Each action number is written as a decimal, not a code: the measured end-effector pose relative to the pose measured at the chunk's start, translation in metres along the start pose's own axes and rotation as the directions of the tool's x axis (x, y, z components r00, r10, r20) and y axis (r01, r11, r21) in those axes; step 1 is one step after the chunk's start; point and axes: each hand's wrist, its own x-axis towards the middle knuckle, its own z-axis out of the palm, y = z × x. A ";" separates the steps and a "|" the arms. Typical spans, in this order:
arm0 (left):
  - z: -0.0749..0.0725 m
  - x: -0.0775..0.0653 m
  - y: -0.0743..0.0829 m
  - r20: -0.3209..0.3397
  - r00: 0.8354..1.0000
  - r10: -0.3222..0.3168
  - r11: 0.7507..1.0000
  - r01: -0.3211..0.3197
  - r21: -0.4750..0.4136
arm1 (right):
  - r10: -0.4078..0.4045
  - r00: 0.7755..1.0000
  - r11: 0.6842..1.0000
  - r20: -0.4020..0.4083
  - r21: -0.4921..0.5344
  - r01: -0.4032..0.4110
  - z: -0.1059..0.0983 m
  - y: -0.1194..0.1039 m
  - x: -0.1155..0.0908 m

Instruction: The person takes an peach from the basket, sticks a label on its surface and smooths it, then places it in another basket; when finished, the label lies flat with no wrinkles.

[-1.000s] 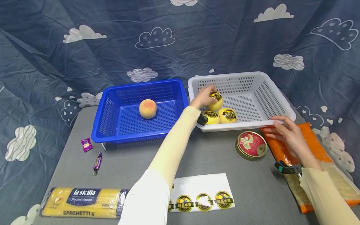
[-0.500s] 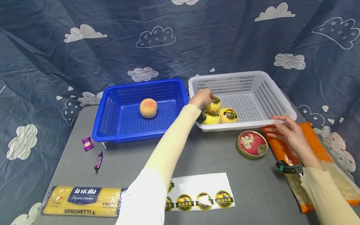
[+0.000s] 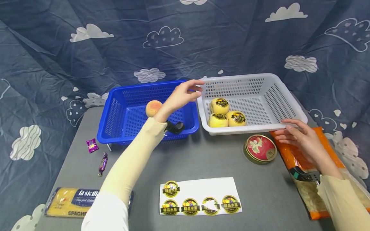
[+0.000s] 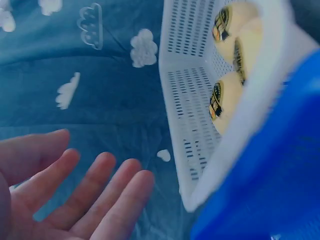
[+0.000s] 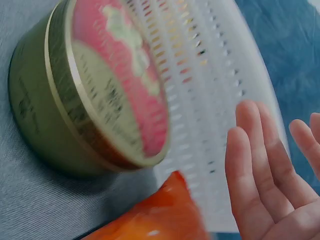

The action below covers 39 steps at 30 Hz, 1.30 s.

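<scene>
My left hand (image 3: pixel 182 95) hovers over the blue basket's right part, fingers spread and nothing between them. In the blue basket (image 3: pixel 115 140) a peach (image 3: pixel 153 108) lies partly behind my left wrist. Three yellow round fruits (image 3: pixel 219 106) with black-and-gold stickers sit bunched at the left end of the white basket (image 3: pixel 292 109); the left wrist view shows the same fruits (image 4: pixel 227 102) past the basket's wall. My right hand (image 3: pixel 302 136) is at the white basket's front right rim, above an orange packet (image 3: pixel 292 154), with its fingers extended and holding nothing.
A round red-topped tin (image 3: pixel 260 148) stands before the white basket. A sticker sheet (image 3: pixel 199 189) lies at the front middle. Two purple-wrapped candies (image 3: pixel 102 163) and a spaghetti pack (image 3: pixel 66 202), partly hidden by my left sleeve, are on the left. A cloud-patterned cloth hangs behind.
My left hand has let go of the sticker-marked fruit at the back, lifted out of the white basket and moved left over the blue one. My right hand stays nearly in place.
</scene>
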 end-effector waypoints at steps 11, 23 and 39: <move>-0.029 -0.133 -0.039 -0.096 0.994 -0.051 0.927 0.011 -0.376 | -0.100 0.993 0.983 0.058 -0.148 0.108 0.059 -0.042 0.038; -0.029 -0.215 -0.099 -0.188 0.959 -0.212 0.869 0.097 -0.485 | -0.116 0.945 0.961 0.306 -0.205 0.185 0.173 -0.047 0.138; -0.043 -0.210 -0.116 -0.306 0.892 -0.332 0.836 0.129 -0.533 | 0.040 0.933 0.953 0.357 -0.294 0.072 0.314 0.007 0.242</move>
